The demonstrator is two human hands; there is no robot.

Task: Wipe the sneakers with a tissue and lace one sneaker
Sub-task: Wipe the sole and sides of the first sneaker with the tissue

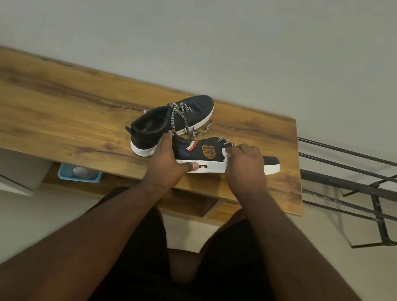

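Sneaker [207, 152] near the bench [41, 108] front edge lies gripped at its heel part by left hand [168, 161]; right hand [246, 165] presses a tissue [225, 154] on its side. Second sneaker [170, 122] stands just behind.

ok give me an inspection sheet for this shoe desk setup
surface: wooden desk top, against a pale wall
job's things: near sneaker tipped on its side; far sneaker behind it, laces loose; white tissue
clutter: nothing seen
grippers: left hand grips the near sneaker at heel and sole; right hand presses the tissue to its side
cables: nothing seen
surroundings: black metal rack to the right; blue basket below the desk
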